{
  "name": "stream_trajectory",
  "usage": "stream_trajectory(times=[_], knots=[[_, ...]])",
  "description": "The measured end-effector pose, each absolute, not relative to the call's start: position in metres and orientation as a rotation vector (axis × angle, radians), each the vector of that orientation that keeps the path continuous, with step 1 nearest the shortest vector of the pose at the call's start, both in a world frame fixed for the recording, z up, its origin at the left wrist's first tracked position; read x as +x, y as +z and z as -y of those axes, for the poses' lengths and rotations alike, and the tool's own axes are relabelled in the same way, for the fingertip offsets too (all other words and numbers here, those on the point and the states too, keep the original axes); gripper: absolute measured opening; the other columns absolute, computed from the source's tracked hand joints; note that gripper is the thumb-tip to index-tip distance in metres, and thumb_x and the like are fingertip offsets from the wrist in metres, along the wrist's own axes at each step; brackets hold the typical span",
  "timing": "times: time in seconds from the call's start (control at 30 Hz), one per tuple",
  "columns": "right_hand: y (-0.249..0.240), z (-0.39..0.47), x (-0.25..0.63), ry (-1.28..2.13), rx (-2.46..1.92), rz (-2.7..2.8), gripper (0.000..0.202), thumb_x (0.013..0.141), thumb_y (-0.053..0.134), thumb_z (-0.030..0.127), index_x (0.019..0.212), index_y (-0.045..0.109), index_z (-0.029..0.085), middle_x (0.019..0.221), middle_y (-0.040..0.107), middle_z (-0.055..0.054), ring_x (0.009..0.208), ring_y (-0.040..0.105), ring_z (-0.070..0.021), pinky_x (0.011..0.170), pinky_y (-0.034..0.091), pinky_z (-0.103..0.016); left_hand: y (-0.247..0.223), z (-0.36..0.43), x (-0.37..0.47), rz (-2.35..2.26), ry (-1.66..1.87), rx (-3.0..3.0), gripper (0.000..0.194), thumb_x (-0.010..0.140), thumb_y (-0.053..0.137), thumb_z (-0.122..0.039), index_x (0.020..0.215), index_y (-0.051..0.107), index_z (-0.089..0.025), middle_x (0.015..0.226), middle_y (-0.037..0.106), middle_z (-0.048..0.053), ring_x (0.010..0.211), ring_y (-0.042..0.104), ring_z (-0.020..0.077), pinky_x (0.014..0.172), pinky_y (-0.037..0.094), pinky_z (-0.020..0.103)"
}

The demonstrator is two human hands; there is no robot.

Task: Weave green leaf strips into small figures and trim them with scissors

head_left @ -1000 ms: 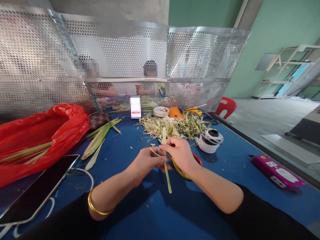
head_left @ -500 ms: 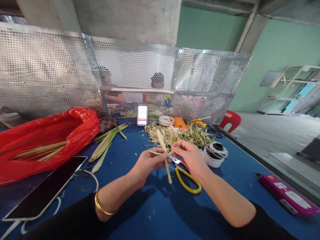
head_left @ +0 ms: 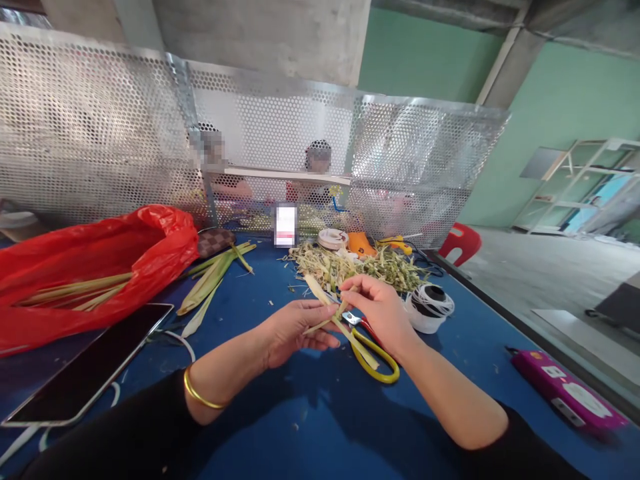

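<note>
Crossed pale leaf strips are held between my two hands above the blue table. My left hand pinches them near the crossing, thumb on top, with the gold bangle on that wrist. The fingers of my right hand are closed on one short strip at the crossing. One broad strip runs from upper left to lower right across the handles. Scissors with yellow and red handles lie on the table just below, their blades partly hidden behind the strips and fingers.
A red plastic bag of stalks, a tablet and green leaves lie left. Leaf scraps, a phone and a perforated metal screen stand beyond. White cord and a purple box are right.
The crossed strips have turned; the lower end of the broad strip has swung right, over the scissors' handles. My hands stay close together, still gripping them. The view has shifted slightly.
</note>
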State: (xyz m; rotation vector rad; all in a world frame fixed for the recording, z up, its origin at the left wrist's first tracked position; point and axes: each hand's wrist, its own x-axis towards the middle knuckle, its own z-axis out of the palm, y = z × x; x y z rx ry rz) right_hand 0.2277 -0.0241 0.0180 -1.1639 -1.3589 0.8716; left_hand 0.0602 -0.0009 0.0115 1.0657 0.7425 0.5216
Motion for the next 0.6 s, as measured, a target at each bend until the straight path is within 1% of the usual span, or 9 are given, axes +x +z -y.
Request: stream_trajectory(times=[0.07,0.17,0.2,0.27,0.37,0.43,0.53,0.6], knots=[[0.0175,0.0238,0.2269,0.840,-1.178,1.375,0.007,0.071,0.062,0.023,0.076,0.062,0.018,0.058,0.056,0.004,0.056,0.054,-0.0118,0.057,0.042,-0.024,0.0110,0.0033,0.0627,-0.793,0.561,1.113,0.033,0.071,0.071,-0.042,0.090,0.069,-0.015,0.076,0.072,0.005,0.052,0.060,0.0085,0.053,0.042,0.020],[0.0171,0.0235,0.2264,0.803,-1.210,1.376,0.008,0.071,0.062,0.025,0.075,0.063,0.018,0.059,0.057,0.004,0.057,0.055,-0.0126,0.057,0.043,-0.024,0.0113,0.0049,0.0650,-0.829,0.605,1.163,0.034,0.072,0.070,-0.040,0.095,0.068,-0.014,0.062,0.069,0.003,0.040,0.052,0.0069,0.046,0.038,0.020],[0.0168,0.0235,0.2263,0.788,-1.220,1.374,0.008,0.071,0.061,0.025,0.075,0.063,0.018,0.060,0.058,0.003,0.057,0.055,-0.0128,0.057,0.043,-0.024,0.0114,0.0051,0.0653,-0.832,0.608,1.171,0.035,0.072,0.069,-0.039,0.097,0.068,-0.014,0.060,0.068,0.002,0.039,0.051,0.0072,0.046,0.039,0.020],[0.0157,0.0239,0.2263,0.751,-1.239,1.382,0.008,0.071,0.061,0.026,0.075,0.064,0.019,0.061,0.059,0.003,0.057,0.055,-0.0127,0.056,0.042,-0.024,0.0114,0.0055,0.0656,-0.833,0.598,1.187,0.037,0.072,0.069,-0.040,0.098,0.067,-0.014,0.062,0.069,0.003,0.042,0.055,0.0085,0.048,0.040,0.021],[0.0140,0.0244,0.2262,0.709,-1.267,1.390,0.008,0.071,0.062,0.026,0.074,0.065,0.019,0.059,0.058,0.003,0.056,0.053,-0.0126,0.055,0.041,-0.024,0.0104,0.0065,0.0659,-0.832,0.549,1.222,0.036,0.073,0.067,-0.045,0.093,0.065,-0.015,0.070,0.071,0.005,0.050,0.061,0.0110,0.052,0.042,0.022],[0.0132,0.0245,0.2261,0.712,-1.272,1.386,0.007,0.071,0.062,0.026,0.073,0.065,0.019,0.058,0.058,0.003,0.056,0.053,-0.0129,0.055,0.041,-0.024,0.0091,0.0073,0.0662,-0.823,0.528,1.244,0.034,0.073,0.067,-0.045,0.088,0.064,-0.015,0.068,0.071,0.005,0.050,0.061,0.0112,0.053,0.042,0.023],[0.0134,0.0241,0.2260,0.762,-1.242,1.373,0.008,0.071,0.062,0.026,0.073,0.065,0.019,0.058,0.059,0.002,0.056,0.053,-0.0129,0.056,0.042,-0.025,0.0077,0.0075,0.0664,-0.789,0.532,1.263,0.030,0.072,0.067,-0.044,0.082,0.063,-0.016,0.059,0.066,0.001,0.048,0.058,0.0104,0.054,0.042,0.023],[0.0143,0.0238,0.2259,0.797,-1.230,1.355,0.007,0.070,0.063,0.025,0.073,0.065,0.018,0.057,0.059,0.002,0.055,0.053,-0.0128,0.056,0.042,-0.025,0.0083,0.0075,0.0664,-0.780,0.541,1.286,0.029,0.073,0.066,-0.044,0.072,0.063,-0.016,0.053,0.061,-0.002,0.046,0.053,0.0095,0.053,0.040,0.022]])
